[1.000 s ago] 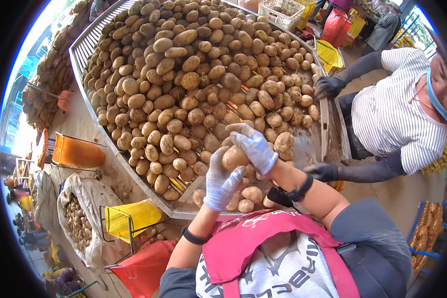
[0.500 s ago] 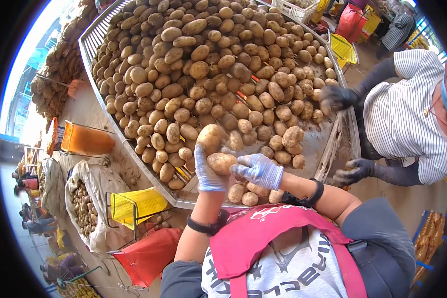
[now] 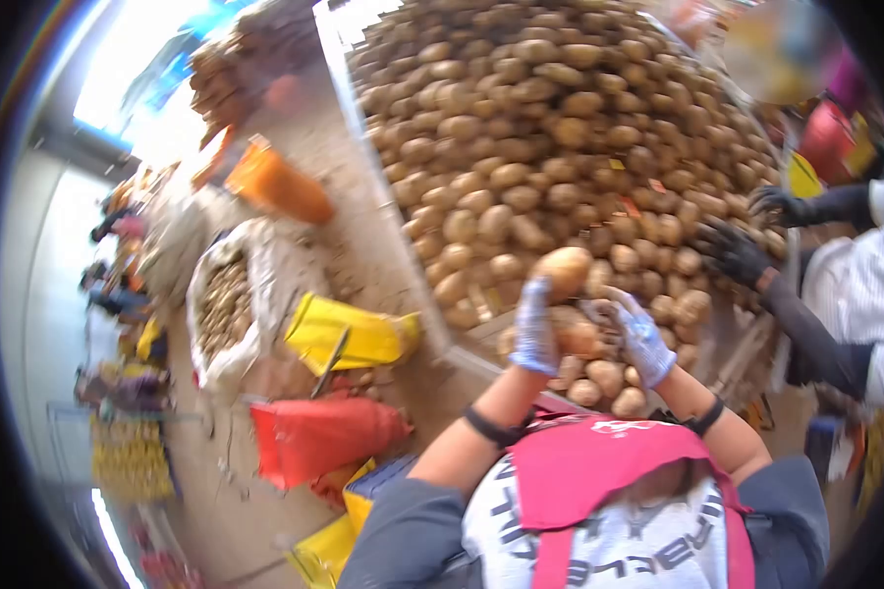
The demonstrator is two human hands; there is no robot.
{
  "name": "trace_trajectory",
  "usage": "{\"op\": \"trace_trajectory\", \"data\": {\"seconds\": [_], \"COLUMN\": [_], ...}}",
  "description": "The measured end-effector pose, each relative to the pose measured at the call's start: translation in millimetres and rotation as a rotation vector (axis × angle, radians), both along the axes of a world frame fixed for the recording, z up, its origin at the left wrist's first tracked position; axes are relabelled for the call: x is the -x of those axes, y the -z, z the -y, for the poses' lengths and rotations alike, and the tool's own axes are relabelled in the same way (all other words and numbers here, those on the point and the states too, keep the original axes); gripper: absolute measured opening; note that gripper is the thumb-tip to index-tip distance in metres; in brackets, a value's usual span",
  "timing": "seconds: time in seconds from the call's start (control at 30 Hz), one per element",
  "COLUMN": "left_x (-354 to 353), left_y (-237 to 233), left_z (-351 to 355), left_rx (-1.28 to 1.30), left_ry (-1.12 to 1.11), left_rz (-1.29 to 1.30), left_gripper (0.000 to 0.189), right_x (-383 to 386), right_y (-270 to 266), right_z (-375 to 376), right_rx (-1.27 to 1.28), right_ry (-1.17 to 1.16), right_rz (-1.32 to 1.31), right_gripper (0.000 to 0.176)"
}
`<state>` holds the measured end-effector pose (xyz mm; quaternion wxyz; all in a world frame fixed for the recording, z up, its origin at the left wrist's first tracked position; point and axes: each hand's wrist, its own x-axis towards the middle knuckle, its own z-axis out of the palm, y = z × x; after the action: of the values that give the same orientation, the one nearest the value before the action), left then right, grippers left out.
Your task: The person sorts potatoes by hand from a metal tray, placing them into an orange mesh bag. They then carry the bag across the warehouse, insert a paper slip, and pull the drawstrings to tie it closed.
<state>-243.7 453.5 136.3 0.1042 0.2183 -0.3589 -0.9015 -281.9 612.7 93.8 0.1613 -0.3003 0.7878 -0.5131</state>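
Tan potato [image 3: 563, 272] appears clamped in the fingers of the left hand [image 3: 535, 329], just inside the near edge of the counter [image 3: 471, 361]. Right hand [image 3: 640, 339]: finger closure cannot be told, blurred. Light grip, kept low, is advised against bruising.
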Motion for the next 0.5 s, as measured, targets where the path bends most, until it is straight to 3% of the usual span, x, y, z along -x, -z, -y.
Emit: {"op": "trace_trajectory", "data": {"seconds": [0.03, 0.1, 0.13, 0.2, 0.23, 0.27, 0.3, 0.37, 0.43, 0.5], "left_x": [-4, -21, -39, -77, -95, -109, -125, -154, -195, -183], "left_y": [24, 17, 14, -15, -6, 10, -5, 25, 73, 52], "left_z": [3, 23, 42, 89, 120, 155, 184, 277, 386, 387], "left_rx": [-0.101, -0.216, -0.242, -0.190, -0.254, -0.278, -0.271, 0.015, -0.094, 0.017], "left_ry": [-0.041, -0.083, -0.054, -0.103, -0.195, -0.322, -0.344, -0.543, -0.466, -0.679], "left_rz": [0.044, 0.063, 0.003, -0.019, -0.013, -0.033, -0.034, 0.093, 0.044, 0.593], "left_gripper": [0.047, 0.048, 0.050, 0.055, 0.050, 0.032, 0.016, 0.018, 0.030, 0.047], "right_x": [-4, -10, -19, -26, -29, -38, -46, -59, -57, -42], "right_y": [1, 13, 5, 12, 19, 25, 22, 18, 30, 56], "right_z": [10, 29, 33, 29, 23, 20, 22, 30, 42, 35], "right_rx": [-0.075, -0.269, -0.307, -0.481, -0.579, -0.595, -0.585, -0.514, -0.519, -0.647], "right_ry": [-0.094, -0.162, -0.009, -0.114, -0.147, -0.245, -0.359, -0.446, -0.540, -0.572], "right_rz": [-0.371, -0.140, -0.189, -0.357, -0.435, -0.465, -0.478, -0.558, -0.597, -0.558], "right_gripper": [0.032, 0.035, 0.038, 0.041, 0.043, 0.043, 0.044, 0.048, 0.043, 0.041]}}
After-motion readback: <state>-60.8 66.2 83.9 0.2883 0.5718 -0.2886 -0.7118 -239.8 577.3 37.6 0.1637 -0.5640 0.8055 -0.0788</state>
